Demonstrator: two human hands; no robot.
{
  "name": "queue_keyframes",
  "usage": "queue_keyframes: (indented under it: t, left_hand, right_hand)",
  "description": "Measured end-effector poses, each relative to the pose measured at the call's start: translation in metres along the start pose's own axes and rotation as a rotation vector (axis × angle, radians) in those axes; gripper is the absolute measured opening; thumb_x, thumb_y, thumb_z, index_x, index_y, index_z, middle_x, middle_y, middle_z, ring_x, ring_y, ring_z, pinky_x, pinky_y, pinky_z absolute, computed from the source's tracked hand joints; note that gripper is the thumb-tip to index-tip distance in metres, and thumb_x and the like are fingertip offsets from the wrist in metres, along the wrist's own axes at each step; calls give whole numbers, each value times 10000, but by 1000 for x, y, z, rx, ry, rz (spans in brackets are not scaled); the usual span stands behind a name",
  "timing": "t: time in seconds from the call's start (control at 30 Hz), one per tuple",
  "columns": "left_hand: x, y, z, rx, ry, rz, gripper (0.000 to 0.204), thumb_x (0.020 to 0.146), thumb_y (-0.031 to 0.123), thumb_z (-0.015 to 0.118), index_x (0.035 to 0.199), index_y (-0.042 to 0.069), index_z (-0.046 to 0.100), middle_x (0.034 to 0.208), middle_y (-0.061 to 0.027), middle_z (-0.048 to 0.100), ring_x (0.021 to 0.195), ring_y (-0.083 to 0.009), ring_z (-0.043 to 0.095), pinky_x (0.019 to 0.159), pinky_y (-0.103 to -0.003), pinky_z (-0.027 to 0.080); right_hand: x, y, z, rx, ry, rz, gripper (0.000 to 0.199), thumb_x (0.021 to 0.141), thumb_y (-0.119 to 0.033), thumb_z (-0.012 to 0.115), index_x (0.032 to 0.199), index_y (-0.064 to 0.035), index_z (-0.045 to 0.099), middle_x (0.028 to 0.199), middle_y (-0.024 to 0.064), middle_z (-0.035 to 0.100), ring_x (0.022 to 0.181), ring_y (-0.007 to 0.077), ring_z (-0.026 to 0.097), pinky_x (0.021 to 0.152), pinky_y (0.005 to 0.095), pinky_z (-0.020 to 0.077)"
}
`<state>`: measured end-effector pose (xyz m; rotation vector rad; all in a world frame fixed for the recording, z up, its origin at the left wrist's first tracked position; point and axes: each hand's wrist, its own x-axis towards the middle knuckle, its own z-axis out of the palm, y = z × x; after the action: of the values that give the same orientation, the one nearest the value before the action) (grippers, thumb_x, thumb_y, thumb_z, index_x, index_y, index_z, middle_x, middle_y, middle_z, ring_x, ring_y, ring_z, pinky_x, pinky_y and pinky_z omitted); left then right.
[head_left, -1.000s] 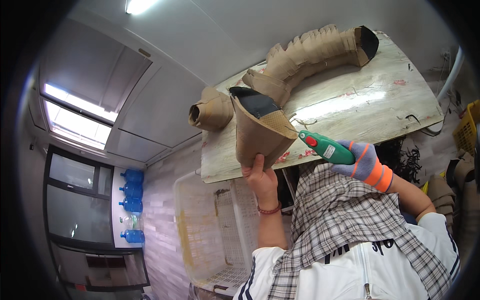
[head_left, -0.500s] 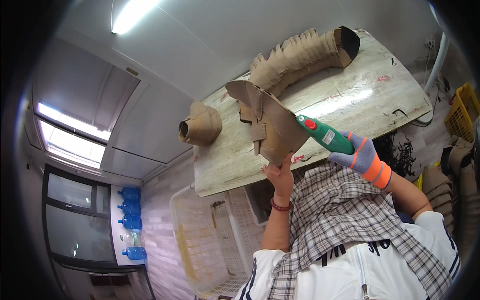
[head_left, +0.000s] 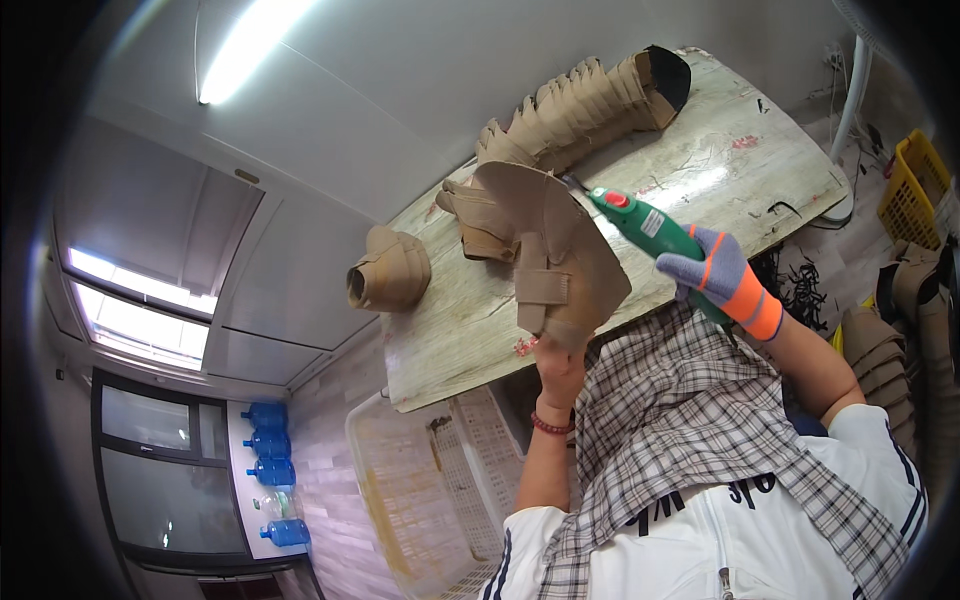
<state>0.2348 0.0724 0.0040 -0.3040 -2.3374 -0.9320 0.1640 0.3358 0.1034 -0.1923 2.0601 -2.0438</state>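
A tan fabric shoe upper point(head_left: 590, 285), stitched from several panels with a tab across it, is lifted over the near edge of the table. My bare left hand point(head_left: 560, 368) is closed on its lower end; the fingers are partly hidden behind it. My right hand point(head_left: 724, 280), in a grey and orange work glove, is wrapped round a green handheld power tool point(head_left: 648, 224) with a red button. The tool's narrow metal tip points at the upper's far right edge; whether it touches, I cannot tell.
On the worn pale table point(head_left: 720, 215) lie a long nested row of tan uppers point(head_left: 570, 120), a few more behind the held one, and a separate stack point(head_left: 392, 270) at left. A white plastic basket point(head_left: 410, 480) stands below; a yellow basket point(head_left: 912, 190) and more uppers point(head_left: 880, 360) are at right.
The held upper has turned to show more of its tabbed face. The tool's tip has moved from its right side up to the far edge. The whole view has shifted slightly.
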Motion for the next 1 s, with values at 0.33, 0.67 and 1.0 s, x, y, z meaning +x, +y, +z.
queue_keyframes:
  t: [0.33, 0.67, 1.0]
  left_hand:
    - [66, -1, -81, -1758, 188, -747, 376, 1002, 236, 444, 1254, -25, 543, 1260, -185, 594, 1189, -308, 558, 1024, -465, 447]
    - [47, -58, -87, -2185, 187, -892, 359, 1004, 146, 363, 1235, -59, 546, 1277, -247, 571, 1199, -344, 547, 1051, -495, 432]
    - [40, -73, -76, -2182, 206, -967, 383, 1009, 197, 343, 1237, -50, 526, 1296, -229, 561, 1209, -372, 526, 1058, -539, 391]
  right_hand:
    - [-4, 69, -37, -505, 8, -453, 554, 721, -240, 822, 1208, -68, 621, 789, 80, 672, 647, 154, 643, 610, 279, 516]
    - [-8, 67, -39, -909, 17, -744, 587, 639, -310, 850, 1145, -92, 646, 782, 126, 663, 670, 320, 639, 604, 385, 514]
    - [-7, 62, -34, -891, -42, -815, 593, 645, -339, 845, 1144, -86, 646, 755, 123, 657, 644, 313, 635, 587, 387, 509]
